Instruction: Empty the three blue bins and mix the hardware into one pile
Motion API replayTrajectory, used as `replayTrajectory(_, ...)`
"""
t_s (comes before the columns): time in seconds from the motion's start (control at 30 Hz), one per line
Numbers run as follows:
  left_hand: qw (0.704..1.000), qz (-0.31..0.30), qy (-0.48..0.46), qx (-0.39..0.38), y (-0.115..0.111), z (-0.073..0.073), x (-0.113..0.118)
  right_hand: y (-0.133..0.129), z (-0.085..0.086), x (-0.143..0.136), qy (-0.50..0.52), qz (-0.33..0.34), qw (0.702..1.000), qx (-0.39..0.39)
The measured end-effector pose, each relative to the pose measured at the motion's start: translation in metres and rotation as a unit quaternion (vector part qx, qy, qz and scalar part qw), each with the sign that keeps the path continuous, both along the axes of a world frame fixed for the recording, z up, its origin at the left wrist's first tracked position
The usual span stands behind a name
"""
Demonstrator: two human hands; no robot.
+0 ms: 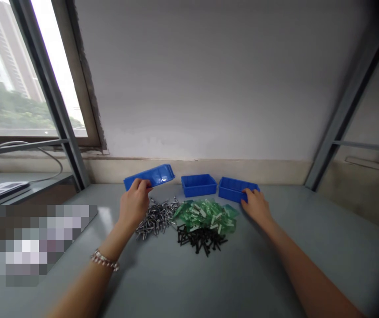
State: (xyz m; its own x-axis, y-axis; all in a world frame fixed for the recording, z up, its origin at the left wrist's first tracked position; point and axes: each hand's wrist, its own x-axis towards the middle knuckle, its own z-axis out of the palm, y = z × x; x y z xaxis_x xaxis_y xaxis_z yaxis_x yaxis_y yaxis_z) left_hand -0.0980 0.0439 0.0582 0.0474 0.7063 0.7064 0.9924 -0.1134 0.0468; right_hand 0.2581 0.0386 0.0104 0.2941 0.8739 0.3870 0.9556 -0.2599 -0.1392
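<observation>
My left hand [136, 196] is closed on the edge of a blue plastic bin [159, 176], which is tilted behind the pile of silver screws [158, 217]. My right hand [254, 204] pinches the front wall of another blue bin [230, 189] near its right end. Between these two stands a third blue bin [199, 190], its visible inside bare. In front of the bins lies a heap of small green plastic packets [209, 213] with white pieces showing. Black screws [200, 240] are piled nearest me, touching the packets.
All of this rests on a grey tabletop [189, 282] against a pale wall [209, 88]. Grey metal posts [76, 163] rise at both sides. At left are a window [17, 88], a side shelf with a cable [53, 159] and a pixelated patch.
</observation>
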Motion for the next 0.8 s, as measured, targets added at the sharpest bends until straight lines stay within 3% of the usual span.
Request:
replayTrajectory(0.13, 1.0, 0.024, 0.004, -0.01, 0.016, -0.003, -0.013, 0.001, 0.0, -0.001, 0.001, 0.005, 1.0, 0.002)
replayTrajectory(0.23, 0.999, 0.007, 0.01, -0.042, 0.031, -0.006, -0.014, 0.002, 0.001, -0.001, 0.002, 0.01, 1.0, 0.003)
replayTrajectory(0.4, 0.991, -0.047, 0.076, -0.103, 0.06, -0.002, -0.004, 0.004, 0.0, -0.002, 0.001, 0.009, 1.0, 0.003)
replayTrajectory(0.6, 0.984, -0.056, 0.098, -0.14, 0.093, 0.011, 0.004, 0.007, -0.002, -0.004, 0.0, 0.024, 1.0, -0.001)
replayTrajectory(0.8, 0.986, -0.059, 0.073, -0.141, 0.1, 0.008, 0.021, 0.01, -0.005, -0.003, 0.017, 0.02, 1.0, -0.003)
